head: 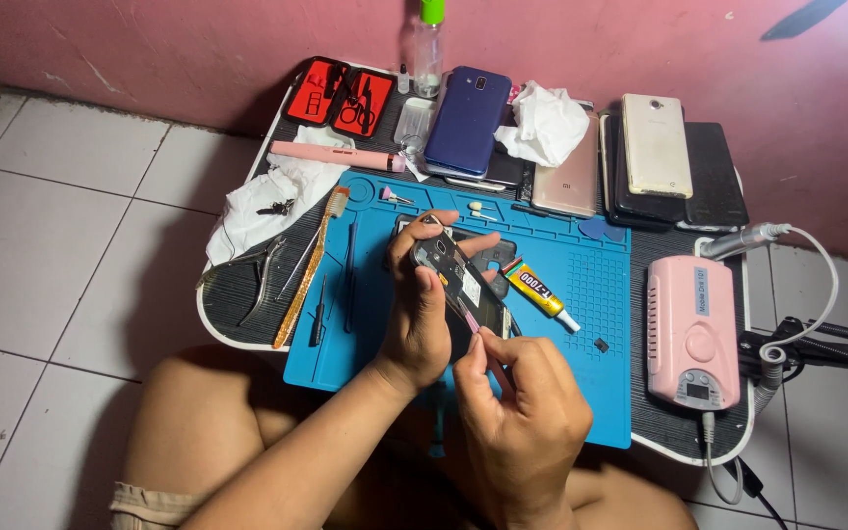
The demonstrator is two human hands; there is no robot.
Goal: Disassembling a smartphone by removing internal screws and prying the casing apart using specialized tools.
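Note:
My left hand [418, 304] grips an opened black phone [458, 280] with its back cover off, holding it tilted above the blue work mat [581, 294]. My right hand [522, 412] pinches a thin pink tool [470, 322] whose tip touches the phone's lower edge. A yellow and black glue tube [539, 292] lies on the mat just right of the phone.
A small black table [238, 294] carries pliers [262, 275], a toothbrush [311, 265], a red tool case [341, 96], a clear bottle [427, 49], white tissues [547, 123], several phones [660, 147] and a pink drill box [694, 329]. My bare knees are under the table.

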